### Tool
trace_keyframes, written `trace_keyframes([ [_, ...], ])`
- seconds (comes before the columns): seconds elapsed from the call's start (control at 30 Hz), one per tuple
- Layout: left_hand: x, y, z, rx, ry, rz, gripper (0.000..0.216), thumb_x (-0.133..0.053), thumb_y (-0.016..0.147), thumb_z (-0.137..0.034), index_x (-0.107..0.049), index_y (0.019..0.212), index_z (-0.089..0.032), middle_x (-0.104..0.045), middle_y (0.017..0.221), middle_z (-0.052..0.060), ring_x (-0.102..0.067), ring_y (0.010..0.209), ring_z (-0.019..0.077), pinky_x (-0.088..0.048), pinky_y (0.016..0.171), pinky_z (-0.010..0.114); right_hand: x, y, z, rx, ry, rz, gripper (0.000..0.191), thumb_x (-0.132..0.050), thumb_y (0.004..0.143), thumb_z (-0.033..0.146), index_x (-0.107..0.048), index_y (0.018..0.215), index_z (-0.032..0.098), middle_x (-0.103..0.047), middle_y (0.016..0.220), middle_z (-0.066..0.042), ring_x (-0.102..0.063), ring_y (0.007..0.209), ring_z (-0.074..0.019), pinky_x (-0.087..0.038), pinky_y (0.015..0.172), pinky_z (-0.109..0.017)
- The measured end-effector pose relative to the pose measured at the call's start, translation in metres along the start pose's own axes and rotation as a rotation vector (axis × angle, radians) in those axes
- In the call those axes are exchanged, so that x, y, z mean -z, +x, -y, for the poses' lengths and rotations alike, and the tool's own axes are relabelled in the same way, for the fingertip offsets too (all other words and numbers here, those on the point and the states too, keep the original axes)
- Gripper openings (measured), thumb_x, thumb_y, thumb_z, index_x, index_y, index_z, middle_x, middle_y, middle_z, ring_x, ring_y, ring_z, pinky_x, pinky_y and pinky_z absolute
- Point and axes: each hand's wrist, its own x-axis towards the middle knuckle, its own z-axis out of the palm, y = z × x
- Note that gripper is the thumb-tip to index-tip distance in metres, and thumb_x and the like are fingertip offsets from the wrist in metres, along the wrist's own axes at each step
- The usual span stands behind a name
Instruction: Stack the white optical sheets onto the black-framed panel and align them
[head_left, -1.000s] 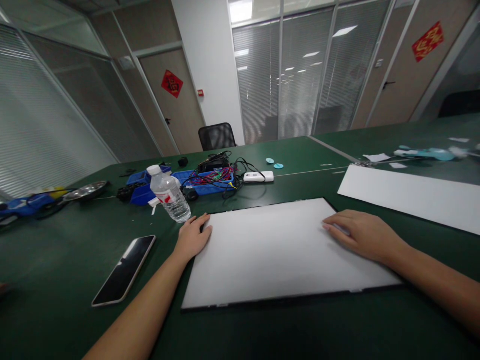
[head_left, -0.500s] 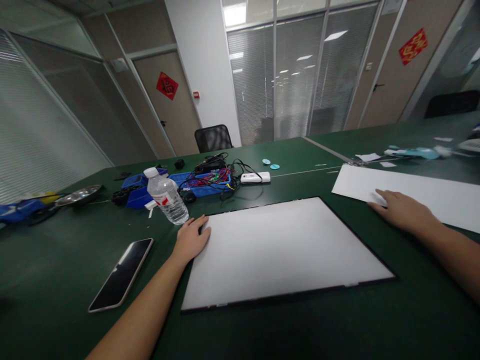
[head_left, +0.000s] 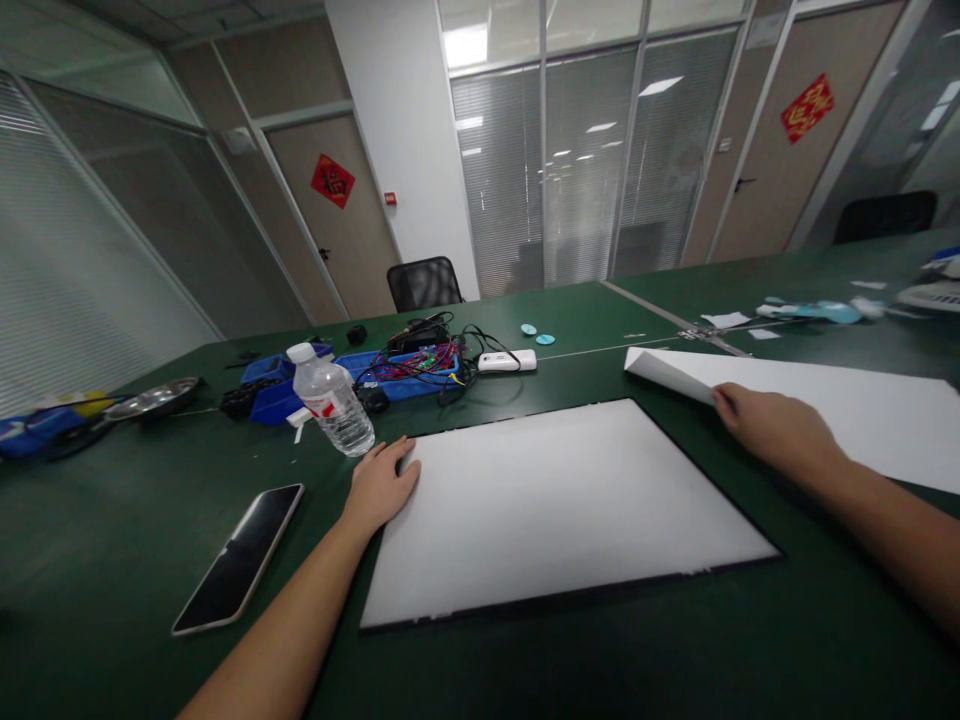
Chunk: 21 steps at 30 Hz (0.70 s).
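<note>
A flat white panel with a thin black frame [head_left: 555, 500] lies on the green table in front of me. My left hand [head_left: 381, 482] rests on its upper left corner, fingers spread and thumb on the white surface. To the right lies a large white sheet [head_left: 862, 405], thin like paper or film. My right hand [head_left: 776, 430] pinches the sheet's near edge between thumb and fingers. The sheet's left end is lifted and curled over there. A water bottle [head_left: 334, 405] stands just beyond my left hand.
A phone [head_left: 240, 560] lies left of my left forearm. Behind the panel are blue trays [head_left: 420, 385] with tangled wires and a white device [head_left: 508, 361]. A metal pan-like dish [head_left: 154, 398] sits at far left. Paper scraps [head_left: 726, 320] and a light-blue item [head_left: 814, 311] lie beyond the sheet.
My right hand has gone from resting on the sheet to gripping its edge. The sheet has shifted left and its left end has curled up. My left hand stays on the panel.
</note>
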Motion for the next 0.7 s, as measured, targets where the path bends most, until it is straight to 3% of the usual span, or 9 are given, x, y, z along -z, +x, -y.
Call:
trace_keyframes([
  [0.1,-0.002,0.001,0.002,-0.02,0.009,-0.017,0.054,-0.051,0.1,-0.04,-0.067,0.147,-0.02,-0.062,0.158,0.006,-0.055,0.147,0.0356,-0.039,0.126,0.05,0.007,-0.01,0.022,0.126,-0.007,-0.053,0.062,-0.03,0.106,0.062,-0.074,0.119,0.021,-0.077,0.093,-0.016,-0.067,0.068,-0.0286,-0.045,0.062,-0.04],
  [0.17,-0.003,0.002,0.003,-0.027,0.011,-0.022,0.055,-0.051,0.099,-0.04,-0.067,0.148,-0.02,-0.062,0.158,0.005,-0.055,0.147,0.035,-0.039,0.126,0.05,0.014,-0.018,0.037,0.314,0.053,-0.062,0.056,-0.035,0.105,0.061,-0.076,0.113,0.025,-0.079,0.096,-0.011,-0.071,0.073,-0.0289,-0.049,0.064,-0.04],
  [0.23,-0.005,0.002,0.005,-0.024,0.011,-0.018,0.055,-0.051,0.099,-0.041,-0.066,0.148,-0.021,-0.062,0.158,0.005,-0.055,0.147,0.0352,-0.04,0.126,0.051,0.02,-0.027,0.049,0.513,0.198,0.007,0.049,-0.04,0.105,0.059,-0.077,0.109,0.028,-0.08,0.102,-0.007,-0.074,0.081,-0.0265,-0.055,0.07,-0.039],
  [0.3,-0.006,0.002,0.005,-0.018,0.007,-0.015,0.055,-0.051,0.099,-0.041,-0.066,0.149,-0.021,-0.062,0.158,0.005,-0.054,0.148,0.0355,-0.04,0.125,0.052,0.023,-0.032,0.055,0.613,0.362,0.094,0.044,-0.042,0.106,0.055,-0.078,0.112,0.029,-0.08,0.11,-0.004,-0.076,0.089,-0.0231,-0.058,0.072,-0.035],
  [0.43,-0.005,0.002,0.003,-0.013,0.004,-0.02,0.054,-0.053,0.099,-0.04,-0.067,0.148,-0.022,-0.062,0.158,0.005,-0.054,0.147,0.0351,-0.04,0.125,0.051,0.014,-0.024,0.036,0.414,0.398,0.049,0.048,-0.042,0.107,0.056,-0.076,0.123,0.026,-0.076,0.129,-0.006,-0.075,0.1,-0.0229,-0.059,0.076,-0.033],
  [0.5,-0.004,0.002,0.002,-0.01,0.007,-0.018,0.053,-0.053,0.099,-0.039,-0.067,0.147,-0.022,-0.063,0.157,0.005,-0.055,0.147,0.0352,-0.04,0.125,0.051,0.002,-0.011,0.013,0.263,0.276,0.014,0.055,-0.041,0.107,0.06,-0.07,0.137,0.025,-0.068,0.144,-0.008,-0.072,0.113,-0.0268,-0.057,0.093,-0.039],
  [0.57,-0.003,0.002,0.001,-0.006,0.007,-0.01,0.054,-0.052,0.099,-0.04,-0.067,0.148,-0.021,-0.063,0.157,0.006,-0.055,0.147,0.0354,-0.04,0.125,0.052,-0.013,0.001,-0.013,0.169,0.172,0.028,0.067,-0.038,0.107,0.062,-0.057,0.154,0.018,-0.056,0.158,-0.014,-0.061,0.135,-0.0317,-0.047,0.114,-0.043],
  [0.63,-0.003,0.002,0.0,-0.005,0.004,-0.007,0.055,-0.052,0.099,-0.04,-0.066,0.148,-0.021,-0.062,0.158,0.006,-0.054,0.147,0.0349,-0.039,0.126,0.051,-0.027,0.009,-0.035,0.118,0.123,0.07,0.076,-0.036,0.107,0.061,-0.052,0.157,0.007,-0.051,0.16,-0.023,-0.051,0.147,-0.0353,-0.039,0.122,-0.045],
  [0.7,-0.003,0.001,0.0,-0.004,0.005,-0.005,0.055,-0.051,0.099,-0.041,-0.066,0.149,-0.021,-0.062,0.159,0.005,-0.054,0.148,0.0347,-0.039,0.126,0.05,-0.035,0.011,-0.046,0.088,0.096,0.114,0.077,-0.035,0.105,0.061,-0.057,0.151,0.002,-0.053,0.156,-0.028,-0.05,0.147,-0.0387,-0.039,0.121,-0.05],
])
